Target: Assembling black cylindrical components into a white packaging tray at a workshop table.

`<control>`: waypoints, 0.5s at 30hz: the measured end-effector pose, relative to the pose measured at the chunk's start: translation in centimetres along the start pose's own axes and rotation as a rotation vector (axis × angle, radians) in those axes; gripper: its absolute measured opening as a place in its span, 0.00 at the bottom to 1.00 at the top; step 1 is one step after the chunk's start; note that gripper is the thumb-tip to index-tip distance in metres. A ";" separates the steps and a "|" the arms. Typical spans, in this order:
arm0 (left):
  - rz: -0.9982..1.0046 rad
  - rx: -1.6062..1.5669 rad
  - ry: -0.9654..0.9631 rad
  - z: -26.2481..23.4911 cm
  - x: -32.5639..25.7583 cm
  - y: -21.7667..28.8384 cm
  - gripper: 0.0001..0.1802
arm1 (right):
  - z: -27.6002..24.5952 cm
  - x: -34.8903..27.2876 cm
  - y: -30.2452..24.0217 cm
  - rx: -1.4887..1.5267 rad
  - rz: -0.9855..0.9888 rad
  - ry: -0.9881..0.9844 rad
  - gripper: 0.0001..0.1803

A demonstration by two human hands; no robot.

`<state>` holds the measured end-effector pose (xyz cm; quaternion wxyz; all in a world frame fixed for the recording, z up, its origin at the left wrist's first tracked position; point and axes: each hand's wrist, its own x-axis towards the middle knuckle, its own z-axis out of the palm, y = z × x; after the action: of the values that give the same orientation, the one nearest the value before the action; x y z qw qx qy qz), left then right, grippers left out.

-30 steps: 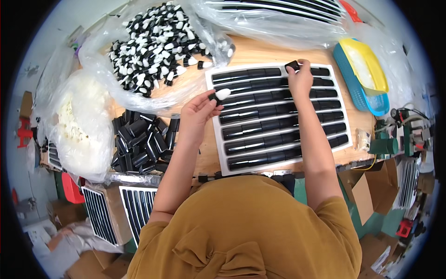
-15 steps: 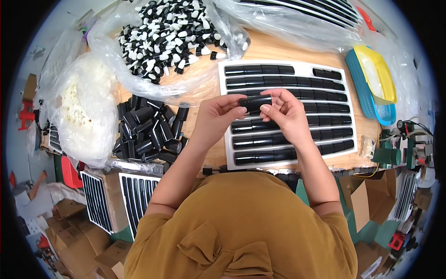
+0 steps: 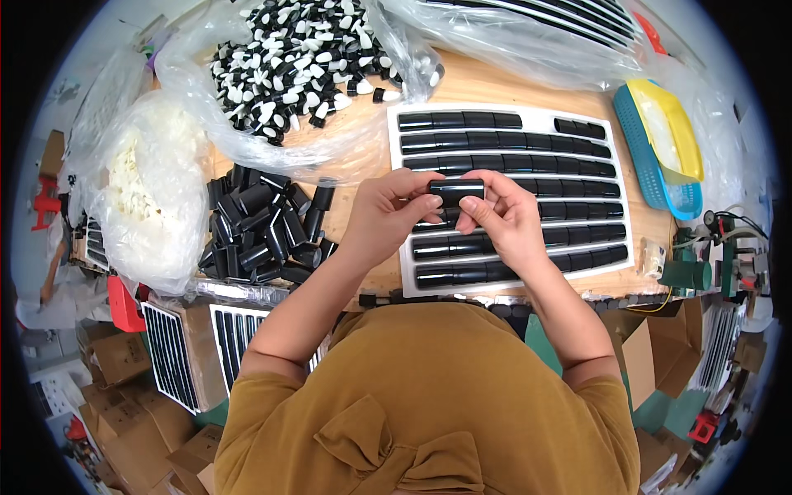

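A glossy black cylindrical piece (image 3: 456, 192) lies level between my hands, above a white tray (image 3: 540, 122). My left hand (image 3: 394, 210) pinches its left end, and my right hand (image 3: 505, 216) pinches the right end with thumb and fingers. Under them, the tray carries rows of similar black cylinders (image 3: 503, 143); its far row has a gap toward the right. Left of my left hand is a heap of loose black cylinders (image 3: 268, 227). My hands hide part of the middle rows.
A pile of small black pieces with white tips (image 3: 297, 62) lies at the back left beside clear plastic. Far left is a plastic bag (image 3: 157, 198) of cream-coloured parts. A blue basket (image 3: 639, 148) with a yellow one (image 3: 672, 124) stands at the right. Cardboard boxes (image 3: 660, 355) stand below the table edge.
Both hands have come slightly nearer to me with the black cylinder. It now sits more level, and my fingers have shifted on its ends.
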<state>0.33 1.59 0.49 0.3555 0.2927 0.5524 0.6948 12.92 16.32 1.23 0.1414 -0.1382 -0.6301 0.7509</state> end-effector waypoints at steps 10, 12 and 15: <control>0.013 0.784 0.069 -4.8 7.4 -2.4 0.14 | -4.4 4.1 2.5 -0.288 -0.072 0.125 0.13; 0.189 0.904 0.559 -9.9 9.8 -3.7 0.11 | -7.2 5.4 0.9 -0.268 -0.085 0.338 0.14; 0.106 1.362 0.792 -18.1 11.4 -5.1 0.15 | -14.9 7.5 1.4 -0.432 -0.137 0.661 0.20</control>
<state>-19.81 1.45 -8.32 -0.1589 0.2029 0.9271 0.2721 11.71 32.49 -2.84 0.3541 -0.3564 -0.7018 0.5051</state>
